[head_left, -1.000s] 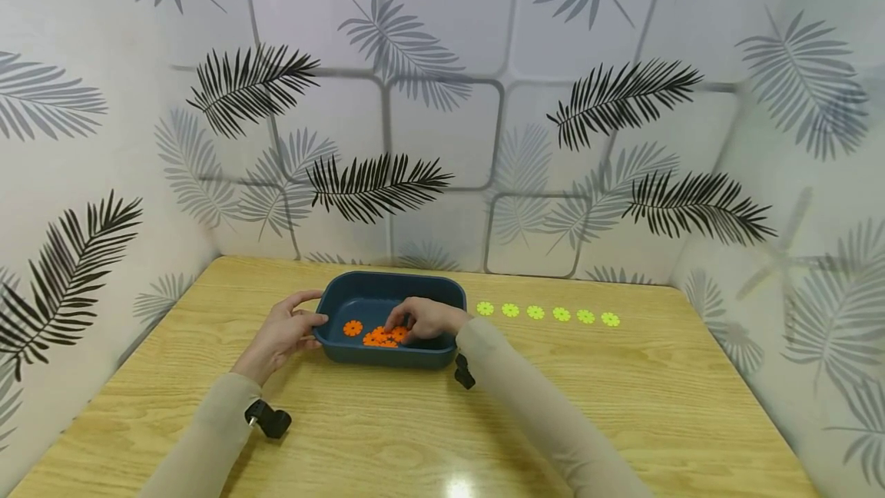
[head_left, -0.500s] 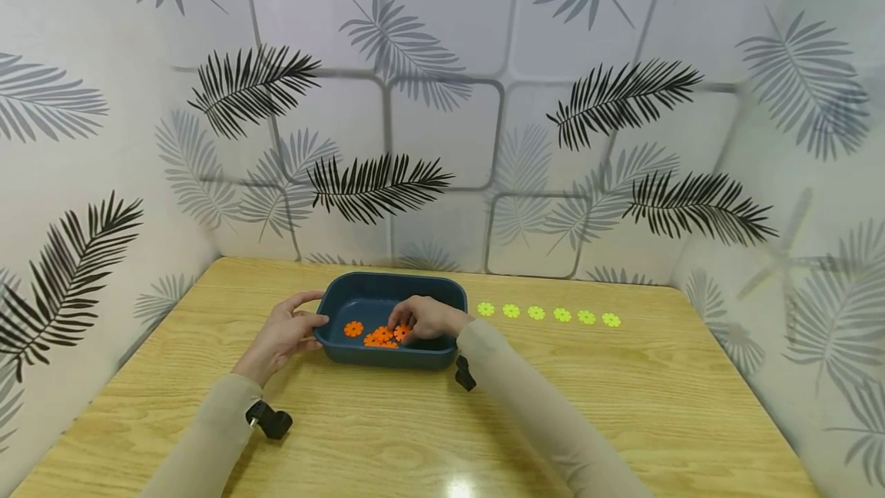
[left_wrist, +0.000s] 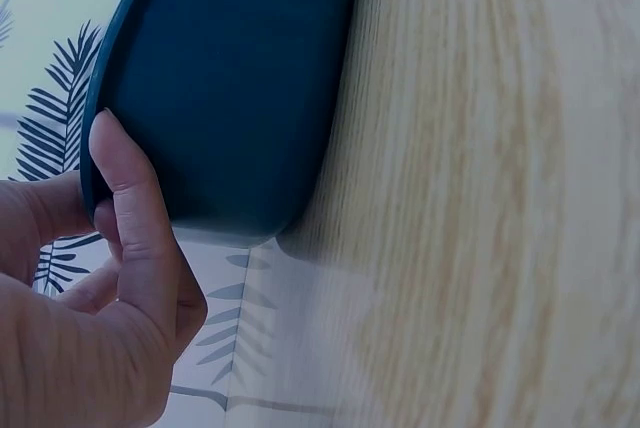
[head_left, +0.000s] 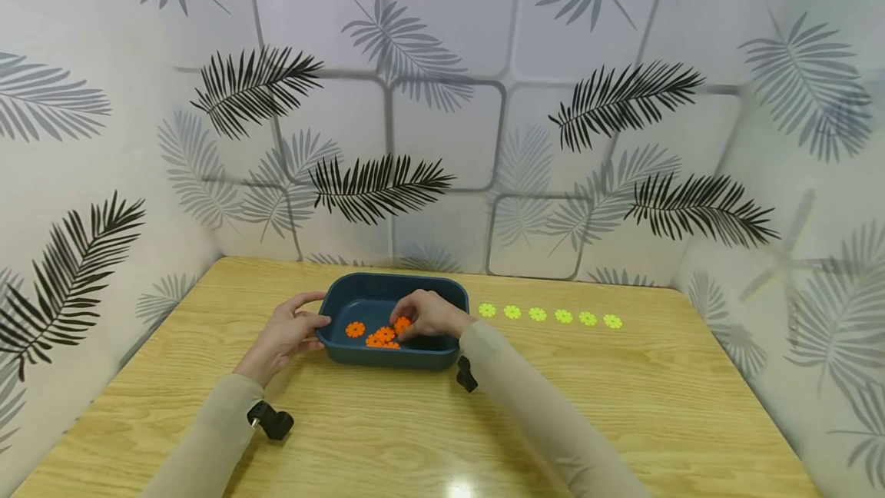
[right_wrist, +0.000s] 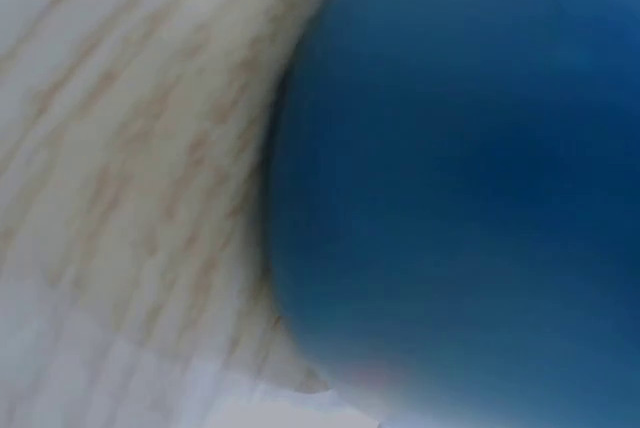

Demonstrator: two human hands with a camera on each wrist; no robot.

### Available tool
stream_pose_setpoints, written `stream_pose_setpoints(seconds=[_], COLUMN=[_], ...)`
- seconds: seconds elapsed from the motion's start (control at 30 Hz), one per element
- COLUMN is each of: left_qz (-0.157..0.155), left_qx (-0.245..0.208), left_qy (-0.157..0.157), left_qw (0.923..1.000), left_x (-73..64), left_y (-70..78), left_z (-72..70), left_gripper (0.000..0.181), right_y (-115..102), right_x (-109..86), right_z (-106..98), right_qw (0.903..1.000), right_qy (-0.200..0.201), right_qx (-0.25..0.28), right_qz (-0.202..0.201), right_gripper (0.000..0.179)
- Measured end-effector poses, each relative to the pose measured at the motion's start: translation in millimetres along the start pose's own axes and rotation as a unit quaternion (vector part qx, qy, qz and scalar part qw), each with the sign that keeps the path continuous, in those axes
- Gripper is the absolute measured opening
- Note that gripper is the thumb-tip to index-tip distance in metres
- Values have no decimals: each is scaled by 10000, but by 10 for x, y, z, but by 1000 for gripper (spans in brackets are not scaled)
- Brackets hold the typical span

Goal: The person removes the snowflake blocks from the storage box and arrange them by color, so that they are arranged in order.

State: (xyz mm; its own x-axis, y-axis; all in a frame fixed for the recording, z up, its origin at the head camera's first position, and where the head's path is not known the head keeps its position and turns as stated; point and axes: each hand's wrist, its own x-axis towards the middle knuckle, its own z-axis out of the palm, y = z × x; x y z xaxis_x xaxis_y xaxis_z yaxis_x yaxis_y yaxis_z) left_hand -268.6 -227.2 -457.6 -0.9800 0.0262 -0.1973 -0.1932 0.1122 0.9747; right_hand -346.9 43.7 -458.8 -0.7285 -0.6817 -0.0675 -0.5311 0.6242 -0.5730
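Observation:
A dark blue plastic basin (head_left: 394,360) stands on the wooden table. My left hand (head_left: 286,333) grips its left end; in the left wrist view the thumb and fingers of that hand (left_wrist: 130,248) pinch the rim from both sides. Over the right end my right hand (head_left: 429,315) reaches down inside, pinching an orange flower-shaped disc (head_left: 402,325) between thumb and fingers. Several more such orange discs (head_left: 382,336) lie in a small heap below it. One single orange disc (head_left: 355,329) rests apart, further left on the basin floor. The basin's outer wall (right_wrist: 460,178) fills much of the right wrist view, hiding the hand.
Several yellow-green flower-shaped discs (head_left: 538,314) lie in a row on the table (head_left: 622,406), to the right of the basin. A leaf-patterned wall (head_left: 442,237) rises behind the table's far edge, with similar walls at both sides.
My right fingers have drawn one orange disc slightly up and away from the heap. The left hand and the basin keep their places.

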Motion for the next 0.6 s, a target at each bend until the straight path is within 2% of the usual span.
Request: stream_pose_setpoints(seconds=[0.13,0.33,0.6], left_qz=[-14,18,15], left_qx=[-4,-2,8], left_qy=[-17,-21,-53], left_qw=[10000,10000,10000], left_x=[-5,-5,-16], left_y=[8,7,-1], left_z=[-13,-22,-9], left_gripper=[59,58,59], right_y=[9,-4,-16], right_x=[-4,-78,-202], right_z=[-34,-135,-224], right_qw=[9988,9921,9852], right_qy=[99,200,465], right_qx=[451,1167,1603], right_qz=[-153,-411,-376], right_gripper=[28,33,36])
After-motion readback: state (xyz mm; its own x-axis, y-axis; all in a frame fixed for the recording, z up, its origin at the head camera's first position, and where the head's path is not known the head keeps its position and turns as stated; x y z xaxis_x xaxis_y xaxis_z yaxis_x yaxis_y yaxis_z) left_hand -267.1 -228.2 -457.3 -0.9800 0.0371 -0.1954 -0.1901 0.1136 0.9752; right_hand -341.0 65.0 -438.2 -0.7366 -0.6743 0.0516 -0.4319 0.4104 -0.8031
